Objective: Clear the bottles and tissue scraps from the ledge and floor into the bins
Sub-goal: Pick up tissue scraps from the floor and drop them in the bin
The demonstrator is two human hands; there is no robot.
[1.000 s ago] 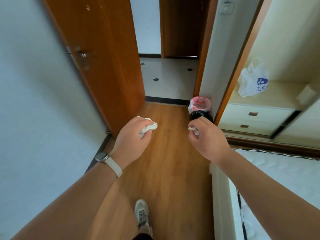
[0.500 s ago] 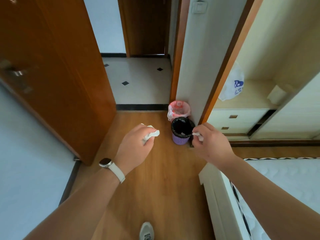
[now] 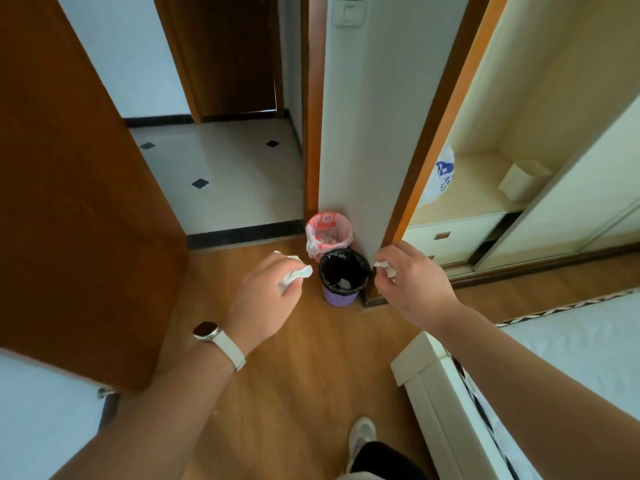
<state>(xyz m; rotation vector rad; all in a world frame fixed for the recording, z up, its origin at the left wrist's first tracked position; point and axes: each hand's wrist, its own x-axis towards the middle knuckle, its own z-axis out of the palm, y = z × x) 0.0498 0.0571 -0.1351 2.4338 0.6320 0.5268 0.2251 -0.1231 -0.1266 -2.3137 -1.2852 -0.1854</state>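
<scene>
My left hand (image 3: 266, 299) grips a crumpled white tissue scrap (image 3: 296, 273) just left of the purple bin. My right hand (image 3: 412, 285) pinches a smaller tissue scrap (image 3: 385, 266) just right of that bin. The purple bin (image 3: 341, 296) has a black liner and some white scraps at its bottom. Behind it, against the wall corner, stands a second bin with a pink and white liner (image 3: 329, 233) that holds clear bottles. Both hands hover at about the height of the purple bin's rim in the picture, one on each side.
An open wooden door (image 3: 79, 209) fills the left side. A white bed frame (image 3: 436, 386) juts in at the lower right. A wardrobe with a white plastic bag (image 3: 438, 178) on its shelf lies right of the wall corner. My shoe (image 3: 360, 434) is on the wooden floor.
I have walked closer to the two bins, which now sit larger between my hands. Both hands keep their tissue scraps and have spread to either side of the purple bin.
</scene>
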